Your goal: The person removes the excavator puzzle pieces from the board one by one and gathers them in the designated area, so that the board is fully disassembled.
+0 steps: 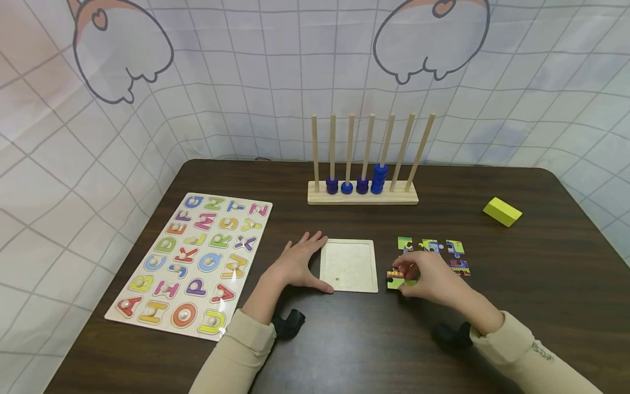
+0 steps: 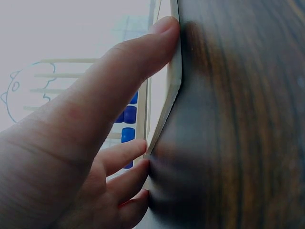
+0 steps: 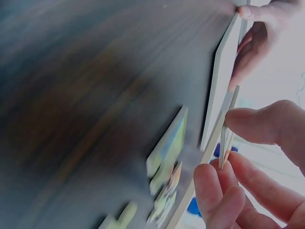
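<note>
A pale square wooden puzzle tray (image 1: pixel 348 265) with a raised rim lies in the middle of the table. My left hand (image 1: pixel 298 264) rests at its left side, thumb on the near left corner and other fingers spread towards the far corner. In the left wrist view the thumb (image 2: pixel 143 57) touches the tray's edge. My right hand (image 1: pixel 430 276) pinches a jigsaw piece (image 1: pixel 395 280), green with an orange strip, between thumb and fingertips. The right wrist view shows this piece (image 3: pixel 226 131) edge-on, above the table. More jigsaw pieces (image 1: pixel 455 248) lie behind the right hand, which partly hides some.
A letter board (image 1: pixel 202 249) with knobbed alphabet pieces lies at the left. At the back stands a wooden peg rack (image 1: pixel 362 200) with blue and purple beads on several pegs. A yellow block (image 1: pixel 502 212) sits at the far right of the dark table (image 1: pixel 541 306).
</note>
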`<action>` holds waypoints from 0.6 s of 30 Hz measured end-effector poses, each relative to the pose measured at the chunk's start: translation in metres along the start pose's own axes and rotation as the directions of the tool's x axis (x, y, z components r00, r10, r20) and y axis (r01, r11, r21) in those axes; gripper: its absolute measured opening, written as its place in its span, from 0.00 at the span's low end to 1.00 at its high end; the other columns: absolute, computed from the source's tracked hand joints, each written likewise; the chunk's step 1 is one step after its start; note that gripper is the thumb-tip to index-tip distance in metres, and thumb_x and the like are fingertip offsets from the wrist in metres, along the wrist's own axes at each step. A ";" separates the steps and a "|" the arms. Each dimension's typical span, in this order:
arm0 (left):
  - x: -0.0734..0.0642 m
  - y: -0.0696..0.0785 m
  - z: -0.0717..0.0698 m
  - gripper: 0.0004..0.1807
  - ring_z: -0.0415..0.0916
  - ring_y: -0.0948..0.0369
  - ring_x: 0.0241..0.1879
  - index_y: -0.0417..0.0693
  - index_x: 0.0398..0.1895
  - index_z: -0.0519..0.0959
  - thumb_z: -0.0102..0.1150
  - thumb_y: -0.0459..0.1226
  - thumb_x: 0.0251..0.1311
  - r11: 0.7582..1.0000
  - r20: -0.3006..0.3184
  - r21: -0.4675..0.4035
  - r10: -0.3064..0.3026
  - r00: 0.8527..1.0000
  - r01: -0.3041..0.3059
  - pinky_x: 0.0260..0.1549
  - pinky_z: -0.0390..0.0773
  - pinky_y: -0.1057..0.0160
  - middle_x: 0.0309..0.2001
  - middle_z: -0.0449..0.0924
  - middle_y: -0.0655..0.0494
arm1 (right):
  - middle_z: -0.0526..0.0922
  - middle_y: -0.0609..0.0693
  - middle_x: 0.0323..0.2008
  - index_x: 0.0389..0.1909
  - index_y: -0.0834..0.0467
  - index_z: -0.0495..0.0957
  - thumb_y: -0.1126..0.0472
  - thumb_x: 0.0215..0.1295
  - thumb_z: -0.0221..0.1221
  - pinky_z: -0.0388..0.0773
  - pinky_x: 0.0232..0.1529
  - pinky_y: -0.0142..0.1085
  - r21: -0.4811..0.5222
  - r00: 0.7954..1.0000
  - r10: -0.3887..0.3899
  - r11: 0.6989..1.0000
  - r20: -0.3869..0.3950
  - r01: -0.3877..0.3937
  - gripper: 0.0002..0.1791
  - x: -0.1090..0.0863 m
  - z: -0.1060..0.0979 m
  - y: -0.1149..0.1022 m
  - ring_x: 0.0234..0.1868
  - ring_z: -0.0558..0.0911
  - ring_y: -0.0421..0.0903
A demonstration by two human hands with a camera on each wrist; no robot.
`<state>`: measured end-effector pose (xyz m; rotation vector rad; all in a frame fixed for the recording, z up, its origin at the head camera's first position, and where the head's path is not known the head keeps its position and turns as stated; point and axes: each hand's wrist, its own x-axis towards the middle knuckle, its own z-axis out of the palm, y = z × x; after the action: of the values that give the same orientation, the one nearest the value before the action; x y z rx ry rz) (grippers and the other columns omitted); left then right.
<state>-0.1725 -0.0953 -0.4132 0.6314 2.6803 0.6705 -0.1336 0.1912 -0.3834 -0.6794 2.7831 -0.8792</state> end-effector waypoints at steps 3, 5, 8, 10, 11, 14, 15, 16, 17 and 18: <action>0.000 0.000 0.001 0.60 0.38 0.54 0.70 0.51 0.70 0.54 0.73 0.57 0.31 1.000 0.000 -0.001 0.000 1.000 0.000 0.63 0.40 0.42 0.71 0.46 0.55 | 0.80 0.47 0.28 0.36 0.65 0.80 0.67 0.36 0.71 0.77 0.28 0.34 -0.016 1.000 0.006 1.000 -0.018 -0.006 0.21 -0.007 -0.004 0.004 0.26 0.78 0.41; 0.000 0.000 0.001 0.60 0.38 0.54 0.70 0.50 0.70 0.54 0.73 0.57 0.31 1.000 -0.001 -0.003 0.001 1.000 -0.001 0.63 0.40 0.42 0.71 0.46 0.55 | 0.80 0.47 0.28 0.37 0.65 0.80 0.67 0.36 0.72 0.76 0.27 0.34 -0.030 0.999 0.023 0.999 -0.025 -0.023 0.21 -0.011 -0.006 0.007 0.25 0.78 0.41; 0.000 0.000 0.000 0.60 0.38 0.53 0.70 0.50 0.70 0.54 0.73 0.58 0.31 1.000 -0.005 -0.002 0.002 1.000 -0.002 0.63 0.40 0.42 0.71 0.46 0.55 | 0.80 0.47 0.28 0.37 0.65 0.80 0.67 0.37 0.71 0.76 0.27 0.33 -0.047 0.999 0.039 0.998 -0.035 -0.041 0.21 -0.018 -0.009 0.012 0.26 0.77 0.41; 0.000 0.001 0.000 0.60 0.38 0.53 0.70 0.50 0.70 0.54 0.73 0.58 0.31 1.000 -0.006 0.000 0.000 1.000 0.000 0.63 0.40 0.42 0.71 0.47 0.55 | 0.80 0.47 0.29 0.37 0.65 0.79 0.67 0.37 0.71 0.76 0.26 0.33 -0.050 0.998 0.048 0.998 -0.039 -0.050 0.21 -0.022 -0.011 0.015 0.26 0.77 0.41; -0.001 0.001 0.000 0.60 0.38 0.53 0.70 0.50 0.70 0.54 0.73 0.58 0.31 1.000 -0.005 0.001 0.000 1.000 0.000 0.63 0.40 0.42 0.71 0.47 0.55 | 0.80 0.48 0.30 0.37 0.65 0.79 0.68 0.37 0.70 0.76 0.26 0.33 -0.049 0.998 0.047 0.998 -0.043 -0.049 0.21 -0.024 -0.012 0.016 0.27 0.78 0.41; -0.001 0.001 0.000 0.60 0.38 0.53 0.70 0.50 0.70 0.54 0.73 0.58 0.31 1.000 -0.002 0.003 -0.003 1.000 0.003 0.63 0.40 0.42 0.71 0.46 0.55 | 0.80 0.48 0.31 0.38 0.65 0.79 0.68 0.37 0.70 0.77 0.27 0.34 -0.054 0.997 0.052 0.997 -0.049 -0.054 0.21 -0.030 -0.016 0.020 0.27 0.78 0.41; -0.001 0.001 0.000 0.60 0.38 0.53 0.70 0.50 0.70 0.54 0.73 0.58 0.31 1.000 -0.001 0.002 -0.003 1.000 0.003 0.63 0.40 0.42 0.71 0.46 0.55 | 0.80 0.48 0.31 0.38 0.65 0.79 0.68 0.37 0.70 0.76 0.27 0.34 -0.055 0.997 0.056 0.997 -0.051 -0.059 0.21 -0.032 -0.017 0.021 0.27 0.77 0.41; -0.001 0.001 -0.001 0.60 0.38 0.53 0.70 0.50 0.70 0.54 0.73 0.58 0.31 1.000 0.000 0.002 -0.004 1.000 0.004 0.63 0.40 0.42 0.71 0.46 0.55 | 0.80 0.48 0.31 0.38 0.64 0.79 0.68 0.37 0.70 0.77 0.27 0.34 -0.056 0.997 0.061 0.996 -0.053 -0.064 0.21 -0.034 -0.018 0.022 0.27 0.77 0.41; -0.001 0.001 -0.001 0.60 0.38 0.53 0.70 0.50 0.70 0.54 0.73 0.58 0.31 1.000 0.001 0.004 -0.004 1.000 0.004 0.63 0.40 0.42 0.71 0.46 0.55 | 0.80 0.47 0.31 0.38 0.64 0.80 0.67 0.37 0.71 0.77 0.27 0.34 -0.058 0.996 0.065 0.996 -0.057 -0.068 0.21 -0.036 -0.019 0.023 0.27 0.77 0.41; -0.001 0.001 -0.001 0.60 0.38 0.53 0.70 0.50 0.70 0.54 0.73 0.58 0.31 1.000 0.001 0.005 -0.005 1.000 0.005 0.63 0.40 0.42 0.71 0.46 0.55 | 0.80 0.47 0.30 0.38 0.64 0.80 0.67 0.37 0.71 0.77 0.27 0.34 -0.059 0.996 0.069 0.996 -0.060 -0.073 0.22 -0.038 -0.020 0.025 0.27 0.78 0.41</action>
<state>-0.1718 -0.0951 -0.4121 0.6259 2.6821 0.6626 -0.1143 0.2369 -0.3809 -0.5688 2.8765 -0.8158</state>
